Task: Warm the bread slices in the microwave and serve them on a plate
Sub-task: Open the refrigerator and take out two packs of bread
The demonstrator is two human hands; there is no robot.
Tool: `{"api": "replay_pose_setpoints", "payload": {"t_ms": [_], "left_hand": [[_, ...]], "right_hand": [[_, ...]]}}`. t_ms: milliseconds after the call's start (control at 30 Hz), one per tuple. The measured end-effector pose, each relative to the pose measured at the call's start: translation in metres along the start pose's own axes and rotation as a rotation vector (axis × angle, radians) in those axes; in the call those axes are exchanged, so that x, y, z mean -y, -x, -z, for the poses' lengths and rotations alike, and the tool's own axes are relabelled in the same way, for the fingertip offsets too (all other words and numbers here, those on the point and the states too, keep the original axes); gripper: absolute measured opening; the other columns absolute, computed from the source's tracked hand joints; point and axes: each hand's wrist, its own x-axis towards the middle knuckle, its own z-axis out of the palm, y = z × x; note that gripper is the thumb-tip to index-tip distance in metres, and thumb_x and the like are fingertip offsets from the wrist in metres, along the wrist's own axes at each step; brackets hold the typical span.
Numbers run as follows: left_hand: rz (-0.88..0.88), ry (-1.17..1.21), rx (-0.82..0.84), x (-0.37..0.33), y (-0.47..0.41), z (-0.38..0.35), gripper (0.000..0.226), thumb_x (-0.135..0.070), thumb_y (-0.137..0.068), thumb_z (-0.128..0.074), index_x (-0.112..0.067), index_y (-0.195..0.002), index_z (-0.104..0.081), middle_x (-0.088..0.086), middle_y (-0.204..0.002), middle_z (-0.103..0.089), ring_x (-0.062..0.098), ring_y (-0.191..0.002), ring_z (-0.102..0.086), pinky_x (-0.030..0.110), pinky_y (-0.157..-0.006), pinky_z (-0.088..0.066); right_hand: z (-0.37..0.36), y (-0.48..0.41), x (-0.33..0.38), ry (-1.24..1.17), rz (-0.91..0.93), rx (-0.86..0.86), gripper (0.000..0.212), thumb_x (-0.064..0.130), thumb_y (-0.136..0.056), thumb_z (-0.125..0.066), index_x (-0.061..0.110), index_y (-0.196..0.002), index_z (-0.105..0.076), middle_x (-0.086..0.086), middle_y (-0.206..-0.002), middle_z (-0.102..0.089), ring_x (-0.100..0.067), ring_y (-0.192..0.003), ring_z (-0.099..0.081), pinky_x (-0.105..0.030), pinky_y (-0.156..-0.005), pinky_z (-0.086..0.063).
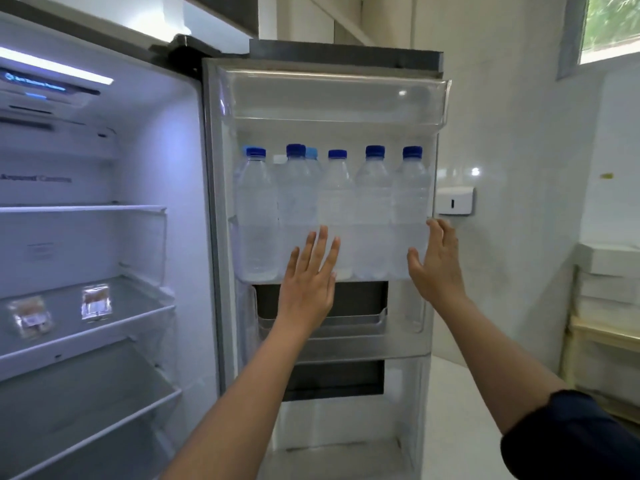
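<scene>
In the head view, the left hand (308, 275) and right hand (438, 261) were both spread flat, holding nothing, at centre frame before the door bin (236, 244) of water bottles (336, 209). Two clear packets (96, 301), probably the bread, lay on a glass shelf (104, 332) at lower left. The reach should go there, lifting a packet gently. A white wall (519, 133) and a window (611, 22) filled the right.

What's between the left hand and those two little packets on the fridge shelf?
In the head view, the open door's grey inner edge and the fridge's side wall separate the left hand from the nearer packet.
</scene>
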Motion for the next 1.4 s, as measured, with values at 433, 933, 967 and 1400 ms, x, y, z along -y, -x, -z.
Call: {"api": "replay_pose_setpoints", "payload": {"t_ms": [433, 933, 967, 1400], "left_hand": [[-0.078, -0.043, 0.069, 0.038, 0.023, 0.018, 0.061, -0.024, -0.09, -0.039, -0.016, -0.148, -0.021, 0.008, -0.157, -0.016, 0.024, -0.145, -0.013, 0.04, -0.117, -0.015], [0.205, -0.1, 0.134, 0.245, 0.131, 0.099, 0.055, -0.036, -0.096, -0.018, -0.015, -0.148, -0.02, -0.001, -0.156, -0.019, 0.011, -0.144, -0.013, 0.032, -0.119, -0.012], [0.26, -0.125, 0.131, 0.264, 0.138, 0.105, 0.057, -0.038, -0.095, -0.016, -0.015, -0.147, -0.021, 0.0, -0.156, -0.02, 0.012, -0.144, -0.013, 0.032, -0.119, -0.011], [0.927, -0.045, 0.085, 0.461, 0.177, 0.101, 0.053, -0.031, -0.101, -0.03, -0.013, -0.148, -0.018, 0.004, -0.157, -0.019, 0.017, -0.144, -0.018, 0.028, -0.114, -0.014]], "right_hand": [[-0.047, 0.039, 0.044, -0.086, 0.081, -0.094, 0.061, 0.004, -0.083, -0.054, 0.007, -0.141, -0.035, -0.014, -0.149, -0.031, -0.031, -0.139, -0.026, -0.049, -0.113, -0.026], [-0.208, 0.119, 0.262, -0.505, 0.58, 0.117, 0.047, 0.009, -0.088, -0.05, 0.015, -0.133, -0.042, -0.006, -0.145, -0.04, -0.017, -0.14, -0.027, -0.037, -0.112, -0.026], [-0.222, 0.118, 0.276, -0.515, 0.607, 0.138, 0.047, 0.007, -0.087, -0.052, 0.015, -0.132, -0.043, -0.006, -0.145, -0.042, -0.016, -0.139, -0.028, -0.036, -0.112, -0.026], [-0.456, 0.101, 0.381, -0.561, 0.331, 0.624, 0.054, 0.009, -0.087, -0.046, 0.012, -0.141, -0.037, -0.007, -0.149, -0.035, -0.022, -0.138, -0.03, -0.034, -0.111, -0.028]]}}
